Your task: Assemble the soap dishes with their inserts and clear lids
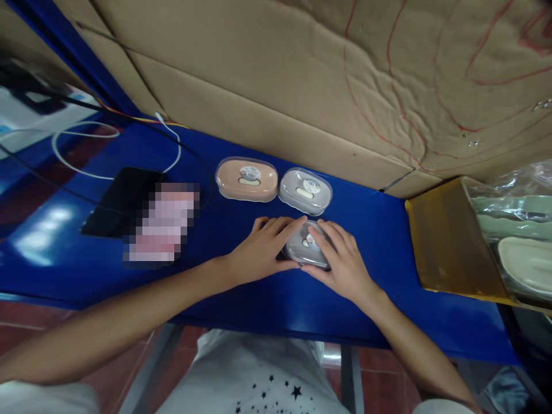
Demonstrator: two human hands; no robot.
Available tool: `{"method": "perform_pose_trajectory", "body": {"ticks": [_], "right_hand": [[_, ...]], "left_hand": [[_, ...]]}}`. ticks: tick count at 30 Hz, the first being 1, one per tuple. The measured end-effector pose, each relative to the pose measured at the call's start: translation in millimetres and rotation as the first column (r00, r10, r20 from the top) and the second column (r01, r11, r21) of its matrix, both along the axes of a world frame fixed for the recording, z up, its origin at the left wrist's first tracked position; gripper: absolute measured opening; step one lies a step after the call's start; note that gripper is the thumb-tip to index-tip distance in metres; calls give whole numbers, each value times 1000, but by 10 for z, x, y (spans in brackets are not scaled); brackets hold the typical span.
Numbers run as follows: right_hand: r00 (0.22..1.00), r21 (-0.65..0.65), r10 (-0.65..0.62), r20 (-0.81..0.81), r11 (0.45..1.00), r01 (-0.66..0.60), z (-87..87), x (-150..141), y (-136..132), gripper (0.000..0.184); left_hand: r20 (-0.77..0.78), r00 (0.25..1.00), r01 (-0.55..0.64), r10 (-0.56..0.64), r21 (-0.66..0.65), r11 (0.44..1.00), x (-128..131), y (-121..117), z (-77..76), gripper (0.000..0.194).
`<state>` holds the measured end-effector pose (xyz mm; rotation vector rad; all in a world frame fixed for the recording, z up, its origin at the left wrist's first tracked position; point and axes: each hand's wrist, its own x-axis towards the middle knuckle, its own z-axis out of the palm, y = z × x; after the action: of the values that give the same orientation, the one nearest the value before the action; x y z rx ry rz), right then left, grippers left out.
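A grey oval box with a clear lid (299,248) rests on the blue table in front of me, a round sticker on its top. My left hand (271,244) grips its left end, thumb and fingers around the edge. From the other side my right hand (340,250) closes round the right end, with fingers over the lid. Just behind stand two similar boxes side by side: a peach one (230,177) and a light grey one (293,187), both with clear lids and round stickers.
At the right stands a cardboard box (452,241) holding pale green and cream containers. A dark tablet-like object (116,201) and a pixelated phone-shaped item (161,224) lie left. White cable (56,146) loops nearby. A cardboard sheet (259,75) rises behind the blue table (241,305).
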<state>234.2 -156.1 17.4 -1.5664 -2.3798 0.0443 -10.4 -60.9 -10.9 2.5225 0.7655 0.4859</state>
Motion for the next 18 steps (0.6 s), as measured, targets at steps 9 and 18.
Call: {"method": "perform_pose_trajectory", "body": {"ticks": [9, 18], "right_hand": [[998, -155, -57, -29, 987, 52, 154, 485, 45, 73], [960, -33, -279, 0, 960, 279, -5, 1186, 130, 71]], "left_hand": [[29, 988, -155, 152, 172, 973, -148, 266, 246, 71], [-91, 873, -427, 478, 328, 843, -251, 555, 143, 64]]}}
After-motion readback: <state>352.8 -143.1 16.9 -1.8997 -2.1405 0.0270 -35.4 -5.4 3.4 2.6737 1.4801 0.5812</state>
